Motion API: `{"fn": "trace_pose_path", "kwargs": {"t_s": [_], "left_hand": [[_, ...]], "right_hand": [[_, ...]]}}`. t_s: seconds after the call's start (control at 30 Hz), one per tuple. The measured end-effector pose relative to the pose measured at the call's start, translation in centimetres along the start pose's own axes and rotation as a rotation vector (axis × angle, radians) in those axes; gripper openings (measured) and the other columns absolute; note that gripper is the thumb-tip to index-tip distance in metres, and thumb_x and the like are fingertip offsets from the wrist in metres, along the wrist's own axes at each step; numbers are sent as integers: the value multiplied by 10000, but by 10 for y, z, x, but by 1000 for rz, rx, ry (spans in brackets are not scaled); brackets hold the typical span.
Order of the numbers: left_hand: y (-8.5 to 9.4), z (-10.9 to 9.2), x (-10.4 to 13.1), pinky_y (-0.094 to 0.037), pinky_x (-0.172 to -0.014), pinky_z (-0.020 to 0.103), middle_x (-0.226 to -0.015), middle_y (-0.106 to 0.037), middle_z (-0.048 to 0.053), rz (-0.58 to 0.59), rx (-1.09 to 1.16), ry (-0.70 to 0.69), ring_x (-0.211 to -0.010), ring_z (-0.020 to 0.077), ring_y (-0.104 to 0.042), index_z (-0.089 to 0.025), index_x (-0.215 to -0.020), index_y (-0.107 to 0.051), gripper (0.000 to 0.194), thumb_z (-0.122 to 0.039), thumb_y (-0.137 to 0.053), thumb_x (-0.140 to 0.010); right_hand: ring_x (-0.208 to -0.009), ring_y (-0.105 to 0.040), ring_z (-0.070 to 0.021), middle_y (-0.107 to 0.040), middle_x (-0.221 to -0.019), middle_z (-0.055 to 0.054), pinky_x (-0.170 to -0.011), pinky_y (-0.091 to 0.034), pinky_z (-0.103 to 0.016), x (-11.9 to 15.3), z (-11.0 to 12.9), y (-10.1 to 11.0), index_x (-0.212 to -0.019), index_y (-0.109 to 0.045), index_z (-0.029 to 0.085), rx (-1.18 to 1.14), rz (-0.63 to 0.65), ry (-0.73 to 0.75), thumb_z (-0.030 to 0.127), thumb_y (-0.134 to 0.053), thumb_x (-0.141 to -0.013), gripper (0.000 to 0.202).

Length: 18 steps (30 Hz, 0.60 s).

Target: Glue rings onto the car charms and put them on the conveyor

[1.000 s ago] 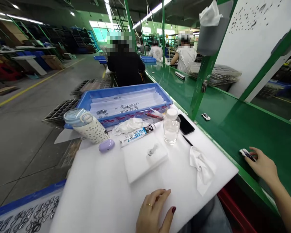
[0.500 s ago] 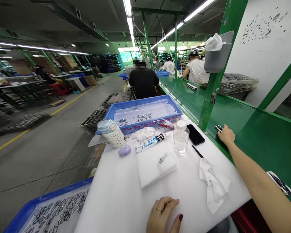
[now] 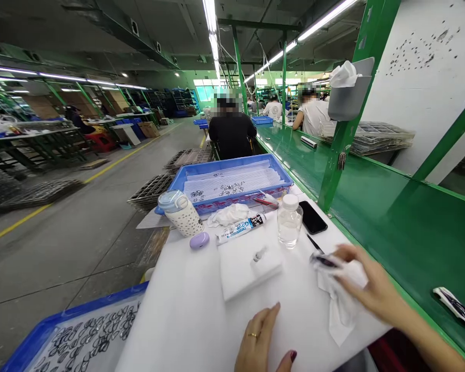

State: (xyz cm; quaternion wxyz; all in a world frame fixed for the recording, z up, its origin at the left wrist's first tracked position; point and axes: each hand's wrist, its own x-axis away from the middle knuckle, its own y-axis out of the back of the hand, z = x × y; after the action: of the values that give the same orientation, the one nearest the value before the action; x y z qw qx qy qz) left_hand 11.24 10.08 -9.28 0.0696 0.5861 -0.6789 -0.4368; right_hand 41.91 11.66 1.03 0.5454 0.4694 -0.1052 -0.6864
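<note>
My right hand (image 3: 366, 281) is over the right side of the white work surface, blurred by motion. Between its fingers is a small oblong dark-and-white piece (image 3: 325, 260); its exact kind is unclear. Under the hand lies a crumpled white cloth (image 3: 339, 312), and a thin black tool (image 3: 314, 242) pokes out just beyond. At the near edge my left hand (image 3: 259, 338) rests on the surface with fingers stretched and thumb apart, holding nothing. In front of it is a white foam block (image 3: 244, 276) with a small whitish object (image 3: 260, 254) in its top.
A clear bottle (image 3: 289, 227), phone (image 3: 313, 217), glue tube (image 3: 240, 228), purple case (image 3: 199, 240) and dotted cup (image 3: 184, 214) stand along the back. Behind them is a blue tray (image 3: 178, 178). Another black-and-white piece (image 3: 457, 309) lies on the green bench (image 3: 375, 217). Co-workers sit ahead.
My right hand has come back from the green bench to above the white cloth, bringing the dark-and-white piece with it. My left hand has barely shifted.
</note>
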Motion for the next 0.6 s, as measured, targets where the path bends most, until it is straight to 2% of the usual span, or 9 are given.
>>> {"fn": "trace_pose_path", "kwargs": {"t_s": [0.07, 0.1, 0.17, 0.23, 0.27, 0.33, 0.43, 0.53, 0.6], "left_hand": [[5, 1, 1, -602, -964, 420, -1420, -598, 122, 15, 4, 61, -1230, 310, -638, -261, -1531, -402, 831, -101, -631, -748], [9, 2, 2, -601, -972, 414, -1462, -567, 123, 29, 8, 49, -1267, 307, -619, -266, -1564, -334, 872, -83, -614, -758], [18, 6, 6, -606, -966, 373, -1455, -582, 114, 58, 13, -42, -1259, 275, -633, -280, -1581, -288, 838, -71, -574, -822], [25, 9, 15, -608, -955, 331, -1353, -663, 90, 35, 8, -113, -1178, 237, -684, -291, -1535, -388, 702, -91, -549, -882], [27, 9, 20, -608, -953, 321, -1291, -697, 78, 4, 0, -117, -1133, 227, -705, -291, -1491, -458, 635, -108, -560, -891], [27, 6, 27, -616, -939, 326, -1225, -723, 75, -53, -16, -71, -1085, 236, -721, -282, -1411, -558, 564, -161, -637, -866], [28, -3, 21, -640, -882, 362, -1338, -667, 132, 67, -13, -67, -1084, 290, -716, -250, -1358, -620, 663, -250, -821, -726], [38, -11, 1, -646, -851, 385, -1386, -629, 176, 267, 29, -89, -1035, 296, -717, -213, -1289, -675, 718, -253, -913, -614], [46, -14, -11, -631, -895, 422, -1356, -652, 155, 312, 48, -75, -1057, 295, -696, -223, -1259, -690, 696, -227, -920, -603]], "right_hand": [[-1055, -653, -222, -670, -1158, -112, -902, -566, -383, 12, 47, -32, -1332, -481, 227, -115, 259, 107, 144, -522, -915, 427], [-1003, -653, -223, -678, -1100, -103, -865, -572, -379, 14, 63, -46, -1298, -506, 216, -154, 361, 155, 103, -523, -867, 447], [-967, -648, -226, -688, -1043, -87, -842, -569, -380, 11, 81, -68, -1221, -561, 207, -203, 534, 251, 46, -506, -794, 459], [-987, -654, -220, -696, -1051, -76, -857, -565, -369, -1, 82, -80, -1116, -616, 214, -246, 632, 280, 43, -507, -794, 380], [-1003, -660, -217, -699, -1065, -75, -875, -563, -369, -9, 78, -83, -1081, -629, 216, -259, 632, 247, 64, -518, -823, 319], [-993, -678, -225, -701, -1083, -90, -883, -568, -395, -28, 68, -89, -1086, -626, 208, -249, 510, 113, 158, -557, -878, 225], [-995, -696, -254, -687, -1164, -137, -873, -581, -449, -59, 58, -100, -1237, -559, 179, -255, 272, -38, 295, -620, -884, 377], [-1030, -693, -237, -700, -1161, -112, -873, -585, -408, -81, 64, -112, -1182, -596, 191, -394, 327, -20, 301, -600, -897, 306], [-1000, -693, -223, -722, -1099, -84, -864, -571, -387, -88, 74, -116, -1058, -645, 201, -409, 431, 20, 272, -525, -942, 182]]}}
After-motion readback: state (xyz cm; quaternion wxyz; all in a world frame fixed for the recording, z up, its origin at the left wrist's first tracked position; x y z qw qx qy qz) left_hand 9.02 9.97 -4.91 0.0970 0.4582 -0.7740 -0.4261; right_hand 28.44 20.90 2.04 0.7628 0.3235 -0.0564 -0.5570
